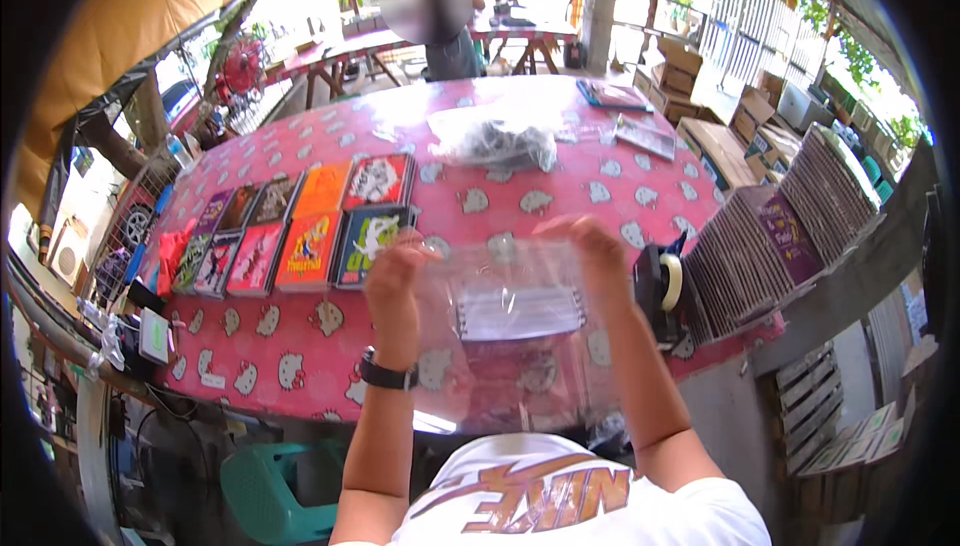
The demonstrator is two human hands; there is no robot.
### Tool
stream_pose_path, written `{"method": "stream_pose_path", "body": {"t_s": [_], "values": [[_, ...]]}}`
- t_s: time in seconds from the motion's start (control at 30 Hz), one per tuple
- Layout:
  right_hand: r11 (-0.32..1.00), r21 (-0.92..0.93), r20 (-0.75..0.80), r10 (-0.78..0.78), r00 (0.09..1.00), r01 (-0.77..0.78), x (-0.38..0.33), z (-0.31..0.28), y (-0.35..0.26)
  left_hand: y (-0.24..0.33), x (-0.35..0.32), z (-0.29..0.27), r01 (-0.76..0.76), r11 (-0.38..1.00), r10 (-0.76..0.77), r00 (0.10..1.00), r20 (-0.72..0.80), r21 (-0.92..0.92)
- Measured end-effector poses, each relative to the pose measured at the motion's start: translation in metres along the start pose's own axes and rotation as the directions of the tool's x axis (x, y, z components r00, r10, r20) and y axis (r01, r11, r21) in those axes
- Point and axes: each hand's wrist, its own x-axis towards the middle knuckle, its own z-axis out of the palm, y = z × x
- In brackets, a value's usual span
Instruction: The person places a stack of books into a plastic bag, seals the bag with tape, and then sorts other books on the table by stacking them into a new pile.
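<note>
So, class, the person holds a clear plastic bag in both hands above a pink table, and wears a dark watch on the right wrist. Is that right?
Not quite. The head view shows the dark watch on the left wrist. The rest stands: the left hand and right hand hold a clear plastic bag above a pink table.

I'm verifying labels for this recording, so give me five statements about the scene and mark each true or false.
1. The left hand and right hand hold a clear plastic bag. True.
2. A black wristband is on the right forearm. False: the black wristband is on the left forearm.
3. Colourful notebooks lie in rows on the pink tablecloth. True.
4. The plastic stool is red. False: the stool is green.
</note>
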Motion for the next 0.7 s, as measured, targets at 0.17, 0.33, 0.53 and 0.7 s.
{"method": "stream_pose_path", "body": {"t_s": [0.17, 0.33, 0.53, 0.7], "values": [[0.984, -0.18, 0.241, 0.037, 0.97, 0.007, -0.044, -0.067, 0.012, 0.015, -0.031, -0.006, 0.206, 0.814, -0.185, 0.978, 0.094, -0.543], [0.873, -0.243, 0.15, 0.465, 0.873, -0.423, -0.065, -0.022, 0.034, -0.013, -0.074, 0.032, 0.448, 0.869, -0.385, 0.879, 0.281, -0.209], [0.831, -0.543, 0.159, -0.037, 0.987, 0.119, -0.039, -0.018, -0.003, 0.01, -0.018, -0.002, 0.551, 0.665, -0.388, 0.832, 0.397, -0.504], [0.276, -0.891, 0.394, 0.08, 0.916, 0.359, -0.008, -0.001, -0.058, 0.032, 0.064, -0.001, 0.283, 0.948, -0.316, 0.762, 0.566, 0.148]]}}
